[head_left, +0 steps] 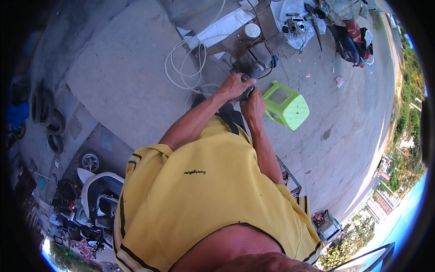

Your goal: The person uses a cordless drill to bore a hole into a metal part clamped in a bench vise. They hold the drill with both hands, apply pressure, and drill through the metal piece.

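Both my hands meet in front of me around a small dark, rounded part whose kind I cannot make out. My left hand grips its upper left side, fingers curled, thumb across the top. Its lower right side is held by my right hand, closed with the fingers bent. Most of the part is hidden by my fingers. Just beyond my hands stands a dark motor-like machine with round discs on it, close to the part; whether they touch, I cannot tell.
A light green plastic stool stands right of my hands. Coiled white hose lies to the left. Behind the machine is a white-topped can. Metal parts rest on white sheeting, far right. Tyres and a scooter are at left.
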A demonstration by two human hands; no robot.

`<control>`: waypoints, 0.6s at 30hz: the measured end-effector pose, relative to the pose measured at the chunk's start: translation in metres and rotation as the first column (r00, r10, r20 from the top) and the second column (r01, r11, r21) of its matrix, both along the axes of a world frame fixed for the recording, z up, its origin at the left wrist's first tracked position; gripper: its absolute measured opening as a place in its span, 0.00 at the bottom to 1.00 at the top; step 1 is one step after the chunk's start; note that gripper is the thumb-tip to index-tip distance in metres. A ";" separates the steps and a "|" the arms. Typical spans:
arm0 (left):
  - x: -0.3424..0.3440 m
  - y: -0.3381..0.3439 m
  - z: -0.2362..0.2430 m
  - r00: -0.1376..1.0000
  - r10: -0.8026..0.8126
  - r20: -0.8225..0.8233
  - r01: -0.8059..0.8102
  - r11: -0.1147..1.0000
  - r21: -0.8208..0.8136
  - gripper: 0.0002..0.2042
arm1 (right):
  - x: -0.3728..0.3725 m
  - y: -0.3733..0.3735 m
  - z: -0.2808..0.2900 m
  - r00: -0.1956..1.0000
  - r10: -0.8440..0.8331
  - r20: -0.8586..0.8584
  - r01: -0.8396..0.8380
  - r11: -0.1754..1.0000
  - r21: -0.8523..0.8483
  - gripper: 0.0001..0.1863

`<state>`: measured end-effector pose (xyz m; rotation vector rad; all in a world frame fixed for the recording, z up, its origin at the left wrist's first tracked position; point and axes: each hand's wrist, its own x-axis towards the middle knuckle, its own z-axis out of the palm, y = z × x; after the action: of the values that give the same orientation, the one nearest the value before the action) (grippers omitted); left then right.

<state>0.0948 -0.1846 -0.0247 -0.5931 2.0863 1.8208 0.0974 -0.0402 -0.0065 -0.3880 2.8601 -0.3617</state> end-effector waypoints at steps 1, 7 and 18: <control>0.001 0.005 -0.009 1.000 0.021 -0.013 -0.021 0.999 -0.031 0.43 | 0.000 -0.001 0.001 1.000 0.003 0.000 -0.003 1.000 0.004 0.19; -0.002 -0.001 -0.003 1.000 0.014 -0.007 -0.014 1.000 0.009 0.40 | -0.001 -0.005 0.005 1.000 -0.002 0.006 0.002 1.000 0.008 0.19; -0.001 0.000 -0.019 0.994 0.011 -0.112 -0.021 0.995 -0.095 0.34 | 0.003 -0.011 0.002 0.998 -0.061 0.030 0.062 0.998 -0.013 0.15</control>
<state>0.0939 -0.1844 -0.0435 -0.5454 2.2589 1.8087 0.1002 -0.0515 -0.0049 -0.2950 2.8470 -0.3952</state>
